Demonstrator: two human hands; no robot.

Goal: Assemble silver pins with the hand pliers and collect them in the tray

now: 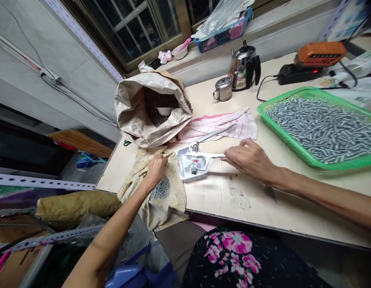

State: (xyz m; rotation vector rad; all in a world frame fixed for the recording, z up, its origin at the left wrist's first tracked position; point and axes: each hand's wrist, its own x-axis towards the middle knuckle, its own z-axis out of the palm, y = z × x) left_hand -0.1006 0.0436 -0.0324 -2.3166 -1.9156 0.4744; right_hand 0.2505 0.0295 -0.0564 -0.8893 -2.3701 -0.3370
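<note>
My right hand (248,161) is closed around the end of a white lever handle (213,155). That handle belongs to a small hand-lever tool, its metal parts standing over a shallow white tray (182,176) that holds several small metal pieces. My left hand (157,169) is just left of the tray, above a crumpled yellowish cloth (176,200). Its fingers are drawn together, and whatever is between them is too small to make out. On the cloth under that wrist lies a pile of small shiny metal pins (161,189).
A green basket (320,165) full of metal pins stands on the right. Behind the cloth sits an open woven sack (128,112) with a white scoop inside. A pink towel (245,126), a steel cup (223,90), a kettle (241,70) and an orange device (320,54) line the back.
</note>
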